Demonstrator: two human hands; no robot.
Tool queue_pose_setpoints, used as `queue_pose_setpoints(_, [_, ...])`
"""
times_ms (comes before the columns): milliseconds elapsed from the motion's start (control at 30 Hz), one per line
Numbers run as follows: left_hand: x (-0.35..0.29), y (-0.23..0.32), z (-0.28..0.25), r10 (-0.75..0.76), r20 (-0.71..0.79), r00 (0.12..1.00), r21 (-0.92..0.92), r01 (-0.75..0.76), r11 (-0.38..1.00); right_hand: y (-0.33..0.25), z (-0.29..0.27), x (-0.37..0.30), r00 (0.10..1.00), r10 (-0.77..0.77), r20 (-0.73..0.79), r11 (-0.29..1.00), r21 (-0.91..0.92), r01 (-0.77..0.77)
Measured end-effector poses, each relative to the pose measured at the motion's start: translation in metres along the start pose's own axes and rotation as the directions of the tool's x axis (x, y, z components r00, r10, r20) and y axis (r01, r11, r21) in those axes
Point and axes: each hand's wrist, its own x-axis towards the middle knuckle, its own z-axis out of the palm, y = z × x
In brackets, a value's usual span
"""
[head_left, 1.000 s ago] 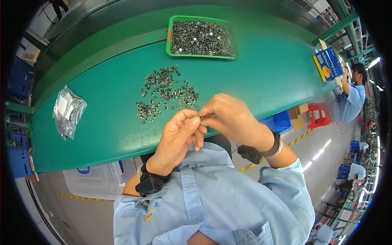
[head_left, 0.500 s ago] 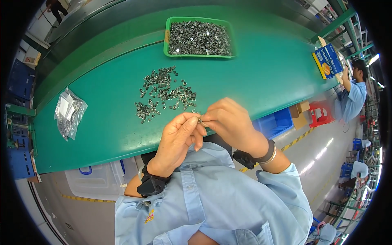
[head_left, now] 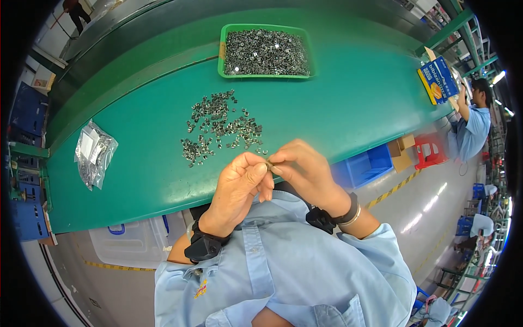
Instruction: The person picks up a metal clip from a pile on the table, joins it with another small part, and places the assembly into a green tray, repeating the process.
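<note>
A: ok so what are the hands doing?

B: left hand (head_left: pixel 235 188) and right hand (head_left: pixel 308 171) are meeting at the fingertips by the near edge of the green table (head_left: pixel 144 174), pinching a tiny piece (head_left: pixel 269 165), mostly hidden tbh.

A: what's lying around them?

B: loose metal bits (head_left: pixel 218 127) are lying scattered just beyond, and a green tray (head_left: pixel 267 76) is sitting farther back, holding a whole heap of small parts (head_left: pixel 266 53).

A: and the sides?

B: clear bag (head_left: pixel 93 155) is lying left, person (head_left: pixel 477 131) in light blue is showing up far right near a blue-and-yellow box (head_left: pixel 437 80).
</note>
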Motion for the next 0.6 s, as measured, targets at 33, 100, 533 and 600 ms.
queue_pose_setpoints(33, [-0.0001,-0.0001,0.0004,-0.001,0.001,1.000,0.001,0.001,1.000,-0.0005,0.0002,-0.0006,1.000,0.000,-0.002,1.000,0.000,0.000])
queue_pose_setpoints(100, [-0.0005,-0.0002,0.0017,-0.012,0.023,1.000,-0.013,0.013,1.000,-0.0016,0.0005,-0.0013,1.000,-0.012,-0.008,0.999,0.036,0.012])
queue_pose_setpoints(533, [-0.0012,0.0039,0.0097,-0.059,-0.020,0.998,-0.030,0.059,0.998,0.0079,-0.0006,-0.0059,0.978,-0.205,-0.023,0.964,-0.177,0.198])
queue_pose_setpoints(600, [-0.0009,0.0034,0.0081,-0.068,0.002,0.998,-0.056,0.068,0.996,0.0065,-0.0005,-0.0063,0.983,-0.181,-0.024,0.974,-0.143,0.176])
